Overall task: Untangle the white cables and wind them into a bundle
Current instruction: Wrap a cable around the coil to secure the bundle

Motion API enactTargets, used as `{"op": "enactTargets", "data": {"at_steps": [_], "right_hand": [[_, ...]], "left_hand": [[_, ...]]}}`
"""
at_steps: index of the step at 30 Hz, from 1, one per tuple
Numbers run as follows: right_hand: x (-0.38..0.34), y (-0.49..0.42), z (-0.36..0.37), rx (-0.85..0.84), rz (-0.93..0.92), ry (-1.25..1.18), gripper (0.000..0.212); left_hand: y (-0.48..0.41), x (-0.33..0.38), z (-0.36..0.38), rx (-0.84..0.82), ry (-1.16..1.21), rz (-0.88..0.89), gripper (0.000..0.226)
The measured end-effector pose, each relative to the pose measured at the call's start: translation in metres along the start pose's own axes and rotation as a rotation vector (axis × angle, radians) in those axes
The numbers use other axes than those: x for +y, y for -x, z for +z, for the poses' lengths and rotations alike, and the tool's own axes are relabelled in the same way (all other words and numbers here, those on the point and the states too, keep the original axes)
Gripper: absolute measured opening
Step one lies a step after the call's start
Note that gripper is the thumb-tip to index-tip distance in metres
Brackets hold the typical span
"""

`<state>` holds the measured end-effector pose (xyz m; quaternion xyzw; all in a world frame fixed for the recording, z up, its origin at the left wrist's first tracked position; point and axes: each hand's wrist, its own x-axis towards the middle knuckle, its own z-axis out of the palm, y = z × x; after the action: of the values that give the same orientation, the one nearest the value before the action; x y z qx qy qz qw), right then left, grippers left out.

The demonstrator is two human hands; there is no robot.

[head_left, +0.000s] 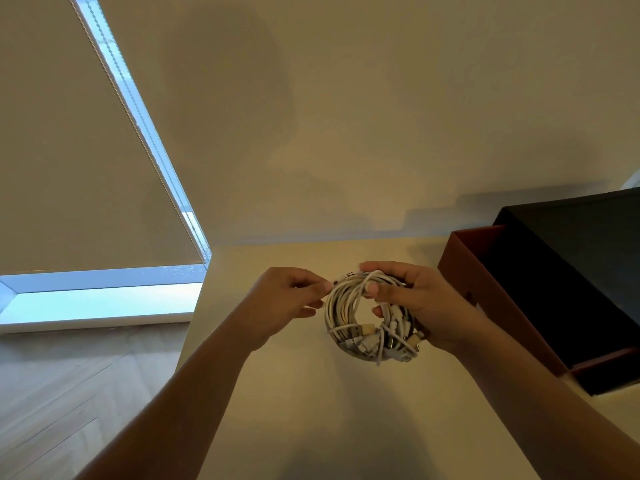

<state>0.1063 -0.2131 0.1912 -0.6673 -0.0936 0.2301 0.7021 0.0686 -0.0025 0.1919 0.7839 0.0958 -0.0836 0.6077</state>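
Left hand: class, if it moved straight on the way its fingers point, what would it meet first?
The white cable bundle: the left hand seems to pinch a strand at its left edge. Beyond it lies the right hand.

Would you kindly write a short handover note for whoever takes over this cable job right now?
Left hand: pinches a strand at the coil's upper left edge.
Right hand: grips the coil's right side, thumb over the top.
White cables: wound in one ring, held over the table. The plugs cluster at the bottom of the ring, and some stick out loose.
Open box: on the table to the right.
Done: the cables look mostly wound.
Left: probably tuck in the pinched strand and the loose ends.
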Motion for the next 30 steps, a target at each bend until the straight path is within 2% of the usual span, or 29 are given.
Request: {"op": "enactTargets", "data": {"at_steps": [5, 9, 15, 19, 30], "right_hand": [[0.000, -0.001, 0.002, 0.027, -0.006, 0.006, 0.025], [0.000, -0.002, 0.002, 0.046, -0.013, 0.035, 0.024], [0.000, -0.001, 0.003, 0.051, -0.006, 0.031, 0.023], [0.001, -0.002, 0.006, 0.072, -0.022, 0.073, 0.024], [0.007, -0.008, 0.013, 0.123, -0.070, 0.163, 0.029]], "left_hand": [[0.004, 0.000, 0.005, 0.155, -0.229, 0.186, 0.010], [0.011, -0.002, 0.011, 0.220, -0.488, 0.379, 0.018], [0.013, -0.003, 0.016, 0.287, -0.710, 0.527, 0.022], [0.013, -0.005, 0.024, 0.285, -0.819, 0.483, 0.021], [0.013, -0.005, 0.027, 0.305, -0.802, 0.387, 0.022]]}}
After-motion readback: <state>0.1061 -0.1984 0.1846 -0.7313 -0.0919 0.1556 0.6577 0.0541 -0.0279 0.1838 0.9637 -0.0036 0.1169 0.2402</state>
